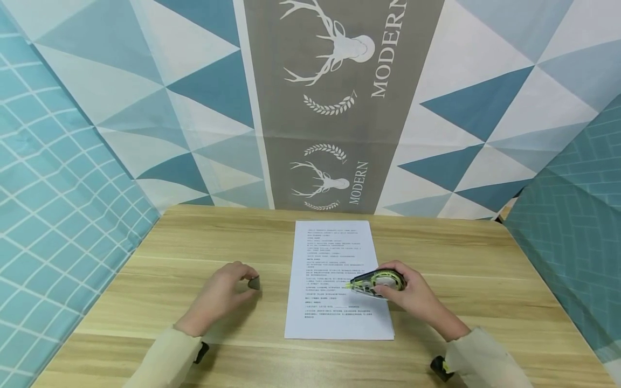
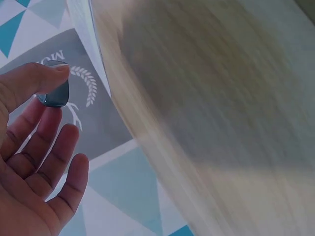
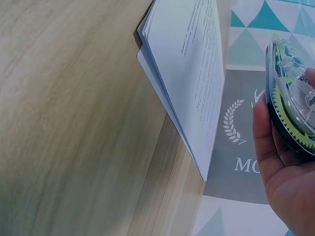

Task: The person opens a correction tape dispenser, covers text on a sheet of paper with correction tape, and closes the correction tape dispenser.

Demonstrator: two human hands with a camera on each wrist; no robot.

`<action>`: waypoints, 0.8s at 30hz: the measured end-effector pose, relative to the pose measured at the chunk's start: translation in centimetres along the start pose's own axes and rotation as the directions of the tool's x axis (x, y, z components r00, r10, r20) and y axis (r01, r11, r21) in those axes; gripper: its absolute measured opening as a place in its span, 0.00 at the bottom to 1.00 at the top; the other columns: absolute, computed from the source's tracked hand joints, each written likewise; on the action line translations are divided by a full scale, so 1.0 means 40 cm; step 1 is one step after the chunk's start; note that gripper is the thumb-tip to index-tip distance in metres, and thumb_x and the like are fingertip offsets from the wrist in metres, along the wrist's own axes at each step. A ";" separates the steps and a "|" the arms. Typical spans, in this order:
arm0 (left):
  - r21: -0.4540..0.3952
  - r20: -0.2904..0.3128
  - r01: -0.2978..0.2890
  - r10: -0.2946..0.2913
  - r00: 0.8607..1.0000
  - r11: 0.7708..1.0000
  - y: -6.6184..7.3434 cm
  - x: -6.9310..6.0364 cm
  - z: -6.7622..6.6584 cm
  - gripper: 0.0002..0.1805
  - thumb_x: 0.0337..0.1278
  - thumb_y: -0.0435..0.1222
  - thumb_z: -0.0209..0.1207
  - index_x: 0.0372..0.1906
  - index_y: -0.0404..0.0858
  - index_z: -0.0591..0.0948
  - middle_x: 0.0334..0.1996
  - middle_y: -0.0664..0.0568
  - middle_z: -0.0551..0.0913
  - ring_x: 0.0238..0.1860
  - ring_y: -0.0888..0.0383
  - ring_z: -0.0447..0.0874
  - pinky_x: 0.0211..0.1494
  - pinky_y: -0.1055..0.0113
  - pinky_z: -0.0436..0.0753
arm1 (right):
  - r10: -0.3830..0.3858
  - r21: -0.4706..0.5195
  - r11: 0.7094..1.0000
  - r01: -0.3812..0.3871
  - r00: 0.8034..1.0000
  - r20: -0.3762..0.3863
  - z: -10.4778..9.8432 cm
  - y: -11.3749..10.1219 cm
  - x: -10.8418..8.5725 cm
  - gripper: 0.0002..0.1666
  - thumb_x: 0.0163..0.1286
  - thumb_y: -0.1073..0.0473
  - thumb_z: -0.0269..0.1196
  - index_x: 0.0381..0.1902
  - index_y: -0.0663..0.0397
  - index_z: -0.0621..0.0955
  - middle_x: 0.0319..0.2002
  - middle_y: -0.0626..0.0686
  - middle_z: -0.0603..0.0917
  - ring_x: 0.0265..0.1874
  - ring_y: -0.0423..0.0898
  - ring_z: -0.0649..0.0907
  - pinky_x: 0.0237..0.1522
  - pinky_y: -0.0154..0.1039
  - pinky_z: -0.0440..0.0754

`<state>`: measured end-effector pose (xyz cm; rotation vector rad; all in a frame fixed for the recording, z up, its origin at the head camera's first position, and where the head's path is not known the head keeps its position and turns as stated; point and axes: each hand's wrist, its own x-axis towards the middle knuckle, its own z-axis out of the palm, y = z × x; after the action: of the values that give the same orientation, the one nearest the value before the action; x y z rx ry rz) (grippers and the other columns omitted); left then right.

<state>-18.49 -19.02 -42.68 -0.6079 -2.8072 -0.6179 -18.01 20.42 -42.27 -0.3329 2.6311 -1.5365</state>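
Observation:
A correction tape (image 1: 378, 281) with a clear case and green gear wheels is held in my right hand (image 1: 416, 295), over the right part of a stack of printed paper (image 1: 335, 327). Its tip points left across the printed lines. The right wrist view shows the green toothed wheel inside the tape's case (image 3: 285, 105). Left of the paper, my left hand (image 1: 220, 293) pinches a small dark cap (image 1: 254, 282) between thumb and fingers. In the left wrist view the cap (image 2: 60, 92) looks smooth and curved, while the other fingers are spread loosely below it.
The paper lies on a wooden table (image 1: 160, 302), its sheets slightly uneven at the edge. Behind stands a patterned backdrop (image 1: 330, 124) with deer heads and triangles. Tiled-pattern sheets (image 1: 63, 161) hang at the sides. Each wrist carries a dark strap (image 1: 440, 368).

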 end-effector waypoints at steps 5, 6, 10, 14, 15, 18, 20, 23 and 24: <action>0.006 -0.031 -0.042 0.042 0.999 0.999 0.014 0.008 0.007 0.15 0.38 0.31 0.71 0.37 0.41 0.82 0.34 0.57 0.82 0.38 0.59 0.80 0.43 0.63 0.82 | 0.004 0.012 1.000 -0.004 1.000 -0.007 0.006 -0.003 0.001 0.23 0.58 0.56 0.68 0.51 0.55 0.76 0.47 0.58 0.80 0.38 0.45 0.79 0.33 0.31 0.80; 0.005 -0.033 -0.047 0.047 0.998 0.999 0.017 0.010 0.009 0.15 0.38 0.31 0.71 0.37 0.41 0.82 0.34 0.57 0.82 0.38 0.59 0.80 0.43 0.64 0.82 | 0.005 0.013 1.000 -0.005 1.000 -0.009 0.007 -0.003 0.001 0.23 0.58 0.56 0.68 0.51 0.55 0.76 0.46 0.58 0.80 0.38 0.45 0.79 0.34 0.31 0.80; 0.012 -0.029 -0.056 0.057 0.998 0.998 0.028 0.017 0.016 0.15 0.39 0.31 0.70 0.37 0.41 0.82 0.34 0.57 0.82 0.38 0.59 0.80 0.43 0.64 0.82 | 0.011 0.016 1.000 -0.011 1.000 -0.019 0.010 -0.003 0.002 0.23 0.58 0.56 0.68 0.50 0.56 0.76 0.46 0.58 0.80 0.38 0.46 0.79 0.34 0.31 0.80; 0.012 -0.025 -0.059 0.060 0.998 0.998 0.042 0.023 0.023 0.15 0.39 0.32 0.71 0.37 0.41 0.82 0.34 0.58 0.81 0.38 0.59 0.80 0.43 0.65 0.82 | 0.012 0.023 1.000 -0.011 0.999 -0.030 0.014 0.000 0.003 0.23 0.58 0.57 0.68 0.50 0.56 0.76 0.45 0.58 0.81 0.38 0.45 0.79 0.35 0.31 0.80; 0.012 -0.024 -0.059 0.059 0.998 0.998 0.045 0.025 0.025 0.15 0.38 0.32 0.71 0.37 0.41 0.82 0.34 0.58 0.81 0.38 0.60 0.80 0.43 0.65 0.82 | 0.011 0.026 1.000 -0.011 0.999 -0.032 0.015 0.001 0.003 0.23 0.58 0.57 0.68 0.50 0.56 0.76 0.45 0.59 0.81 0.38 0.45 0.79 0.35 0.31 0.80; -0.014 -0.026 -0.062 0.061 0.998 0.998 0.056 0.032 0.030 0.15 0.38 0.31 0.71 0.37 0.41 0.82 0.34 0.58 0.81 0.39 0.59 0.80 0.44 0.65 0.82 | 0.002 0.044 0.999 0.000 0.999 -0.036 0.018 0.004 0.004 0.22 0.58 0.59 0.68 0.50 0.58 0.76 0.44 0.60 0.80 0.37 0.45 0.79 0.34 0.31 0.81; -0.031 -0.028 -0.068 0.067 0.997 0.997 0.064 0.036 0.035 0.16 0.38 0.31 0.71 0.37 0.41 0.82 0.35 0.58 0.81 0.39 0.59 0.80 0.44 0.65 0.82 | -0.008 0.055 0.998 0.010 0.999 -0.037 0.021 0.004 0.005 0.22 0.58 0.60 0.67 0.49 0.58 0.75 0.43 0.60 0.80 0.37 0.45 0.79 0.34 0.32 0.82; -0.045 -0.041 -0.094 0.092 0.995 0.995 0.075 0.043 0.039 0.16 0.38 0.31 0.71 0.37 0.42 0.81 0.34 0.58 0.81 0.39 0.59 0.80 0.44 0.66 0.82 | -0.024 0.063 0.998 0.026 0.999 -0.036 0.026 0.004 0.007 0.21 0.58 0.60 0.67 0.49 0.58 0.75 0.43 0.60 0.80 0.37 0.45 0.79 0.35 0.32 0.82; -0.047 -0.045 -0.103 0.101 0.994 0.994 0.079 0.045 0.040 0.16 0.38 0.31 0.71 0.37 0.41 0.81 0.34 0.58 0.81 0.39 0.60 0.79 0.44 0.66 0.82 | -0.026 0.064 0.998 0.029 0.999 -0.036 0.028 0.003 0.008 0.21 0.58 0.60 0.67 0.49 0.58 0.75 0.43 0.60 0.80 0.37 0.45 0.79 0.35 0.32 0.82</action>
<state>-18.88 -15.09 -42.48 -0.7333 -2.7090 -0.6739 -18.14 19.45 -42.92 -0.3421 2.6069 -1.6456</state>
